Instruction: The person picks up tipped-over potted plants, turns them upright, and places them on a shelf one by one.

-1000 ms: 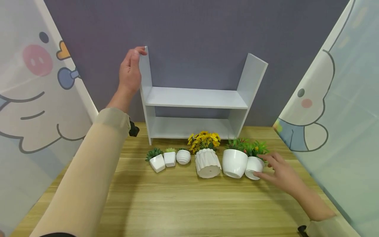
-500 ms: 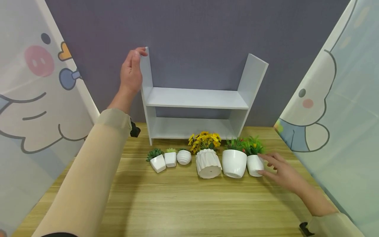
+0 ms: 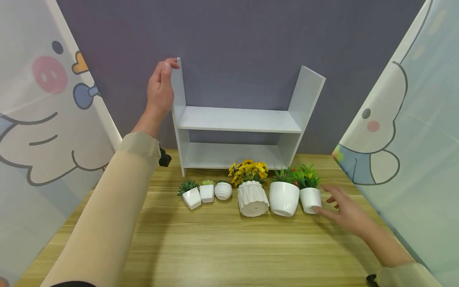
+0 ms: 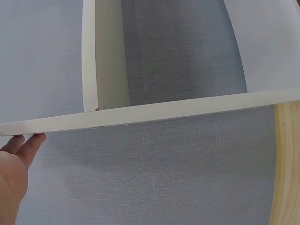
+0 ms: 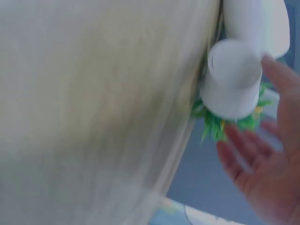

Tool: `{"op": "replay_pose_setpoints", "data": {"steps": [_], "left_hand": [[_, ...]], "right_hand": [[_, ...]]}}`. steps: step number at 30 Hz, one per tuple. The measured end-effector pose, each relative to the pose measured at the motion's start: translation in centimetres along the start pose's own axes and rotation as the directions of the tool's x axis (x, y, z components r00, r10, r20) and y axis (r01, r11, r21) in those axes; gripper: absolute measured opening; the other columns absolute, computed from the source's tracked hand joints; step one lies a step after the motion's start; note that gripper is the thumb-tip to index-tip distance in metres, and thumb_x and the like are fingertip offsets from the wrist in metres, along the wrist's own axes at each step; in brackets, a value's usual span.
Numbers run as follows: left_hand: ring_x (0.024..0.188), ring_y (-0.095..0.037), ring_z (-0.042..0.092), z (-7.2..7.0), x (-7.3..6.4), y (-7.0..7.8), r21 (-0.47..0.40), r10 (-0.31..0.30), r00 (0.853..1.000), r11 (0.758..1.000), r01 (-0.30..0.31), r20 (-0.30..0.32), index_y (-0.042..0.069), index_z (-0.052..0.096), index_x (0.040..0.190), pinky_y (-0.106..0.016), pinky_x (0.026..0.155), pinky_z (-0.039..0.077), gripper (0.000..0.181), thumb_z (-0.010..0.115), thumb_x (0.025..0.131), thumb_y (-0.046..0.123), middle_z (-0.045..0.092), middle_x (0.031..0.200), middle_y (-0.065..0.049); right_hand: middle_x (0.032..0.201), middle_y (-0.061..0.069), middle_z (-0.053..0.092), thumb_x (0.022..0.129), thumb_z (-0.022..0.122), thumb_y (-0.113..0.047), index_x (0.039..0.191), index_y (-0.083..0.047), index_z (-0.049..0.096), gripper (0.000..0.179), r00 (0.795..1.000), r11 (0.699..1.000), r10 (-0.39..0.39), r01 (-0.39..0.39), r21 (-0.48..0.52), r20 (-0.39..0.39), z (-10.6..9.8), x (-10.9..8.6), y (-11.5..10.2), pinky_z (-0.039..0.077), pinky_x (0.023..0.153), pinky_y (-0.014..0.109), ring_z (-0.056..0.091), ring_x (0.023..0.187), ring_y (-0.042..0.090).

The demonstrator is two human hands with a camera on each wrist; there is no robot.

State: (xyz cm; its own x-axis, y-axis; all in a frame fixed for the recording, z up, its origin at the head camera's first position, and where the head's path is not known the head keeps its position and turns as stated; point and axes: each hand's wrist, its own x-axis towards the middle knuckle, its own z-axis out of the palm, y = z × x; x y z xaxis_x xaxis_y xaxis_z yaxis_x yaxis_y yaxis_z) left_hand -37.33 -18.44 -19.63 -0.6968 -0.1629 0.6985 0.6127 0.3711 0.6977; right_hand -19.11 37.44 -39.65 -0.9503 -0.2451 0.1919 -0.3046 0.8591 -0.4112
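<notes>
A white shelf unit (image 3: 239, 119) stands on the table against the grey wall. My left hand (image 3: 160, 88) touches the outside of its left side panel (image 4: 154, 111) near the top, with fairly straight fingers. To the right, my right hand (image 3: 346, 211) is spread beside a small white pot (image 3: 310, 200) with green leaves and yellow flowers (image 3: 306, 177). Its thumb is near the pot's base, and a gap shows at the other fingers. That pot lies on its side, base toward me. The right wrist view is blurred; there the pot (image 5: 229, 79) sits left of the open fingers.
Left of that pot lie a larger white pot (image 3: 284, 198) with greenery, a ribbed pot (image 3: 252, 199) with yellow flowers, a round pot (image 3: 223, 191) and two square succulent pots. Cartoon-printed panels (image 3: 394, 131) flank the wooden table (image 3: 229, 247).
The small pot at the right end has turned and shifted slightly right, straightening in the row. My right hand has come off it a little to the right. The left hand stays at the panel.
</notes>
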Motion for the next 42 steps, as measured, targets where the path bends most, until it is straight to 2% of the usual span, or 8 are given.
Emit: {"op": "replay_pose_setpoints", "data": {"steps": [6,11,15,22,25,33,38,42], "left_hand": [[0.150,-0.003,0.049,-0.1,0.3,-0.1,-0.016,0.015,1.000,1.000,-0.016,-0.014,0.022,0.067,0.121,-0.022,0.124,0.034,0.035,0.037,0.120,0.038,0.062,0.158,0.005],[0.151,-0.003,0.048,-0.3,0.2,-0.3,-0.016,0.006,1.000,1.000,-0.006,-0.011,0.027,0.067,0.118,-0.022,0.124,0.034,0.033,0.036,0.120,0.039,0.062,0.159,0.006],[0.152,-0.003,0.048,-0.2,0.1,-0.4,-0.013,0.001,1.000,1.000,-0.001,-0.005,0.027,0.067,0.119,-0.023,0.125,0.034,0.033,0.036,0.120,0.039,0.061,0.159,0.007],[0.153,-0.001,0.045,-0.2,0.1,-0.3,-0.011,0.006,1.000,1.000,-0.006,-0.004,0.028,0.066,0.119,-0.022,0.126,0.032,0.032,0.036,0.120,0.040,0.060,0.160,0.007],[0.153,-0.001,0.045,-0.3,0.1,-0.3,-0.008,0.007,1.000,1.000,-0.007,-0.003,0.029,0.066,0.118,-0.021,0.126,0.032,0.032,0.036,0.120,0.040,0.060,0.160,0.008],[0.153,-0.002,0.046,-0.3,0.0,-0.3,-0.004,0.012,1.000,1.000,-0.012,-0.006,0.021,0.066,0.123,-0.022,0.125,0.033,0.036,0.036,0.119,0.039,0.061,0.160,0.007],[0.155,-0.001,0.044,-0.2,0.0,-0.3,0.002,0.004,1.000,1.000,-0.004,-0.002,0.025,0.066,0.122,-0.022,0.127,0.031,0.034,0.035,0.120,0.040,0.059,0.161,0.007],[0.155,-0.001,0.044,-0.3,0.0,-0.4,-0.006,0.015,1.000,1.000,-0.015,-0.003,0.027,0.065,0.120,-0.021,0.127,0.031,0.032,0.036,0.120,0.038,0.060,0.161,0.006]], "right_hand": [[0.147,0.045,0.051,0.108,0.068,-0.051,0.159,0.016,0.032,0.091,0.965,0.956,0.253,-0.260,0.136,0.068,0.8,0.6,-0.7,0.065,0.085,0.053,0.068,0.119,0.056],[0.150,0.045,0.053,0.109,0.059,-0.061,0.159,0.020,0.026,0.100,0.925,0.917,0.357,-0.374,0.142,0.129,1.6,1.2,-1.0,0.061,0.097,0.057,0.063,0.130,0.058],[0.148,0.045,0.054,0.109,0.058,-0.063,0.158,0.021,0.026,0.103,0.916,0.907,0.377,-0.395,0.146,0.138,2.1,1.6,-1.3,0.058,0.100,0.059,0.062,0.130,0.057],[0.146,0.045,0.053,0.109,0.059,-0.063,0.159,0.023,0.022,0.106,0.905,0.884,0.396,-0.422,0.202,0.155,2.4,2.2,-1.4,0.063,0.079,0.037,0.075,0.103,0.032],[0.143,0.044,0.055,0.108,0.060,-0.063,0.160,0.022,0.023,0.107,0.902,0.881,0.401,-0.428,0.204,0.163,2.4,2.3,-1.4,0.063,0.076,0.035,0.076,0.097,0.026],[0.135,0.040,0.062,0.108,0.063,-0.058,0.157,0.023,0.027,0.101,0.905,0.886,0.400,-0.423,0.192,0.147,2.5,2.4,-1.3,0.059,0.077,0.032,0.075,0.102,0.030],[0.130,0.038,0.068,0.110,0.063,-0.052,0.152,0.024,0.038,0.090,0.908,0.887,0.395,-0.417,0.201,0.140,2.3,2.5,-1.4,0.059,0.074,0.030,0.078,0.099,0.027],[0.128,0.033,0.072,0.110,0.063,-0.051,0.145,0.021,0.050,0.081,0.896,0.869,0.414,-0.442,0.221,0.160,2.1,2.5,-1.6,0.057,0.072,0.030,0.077,0.098,0.023]]}}
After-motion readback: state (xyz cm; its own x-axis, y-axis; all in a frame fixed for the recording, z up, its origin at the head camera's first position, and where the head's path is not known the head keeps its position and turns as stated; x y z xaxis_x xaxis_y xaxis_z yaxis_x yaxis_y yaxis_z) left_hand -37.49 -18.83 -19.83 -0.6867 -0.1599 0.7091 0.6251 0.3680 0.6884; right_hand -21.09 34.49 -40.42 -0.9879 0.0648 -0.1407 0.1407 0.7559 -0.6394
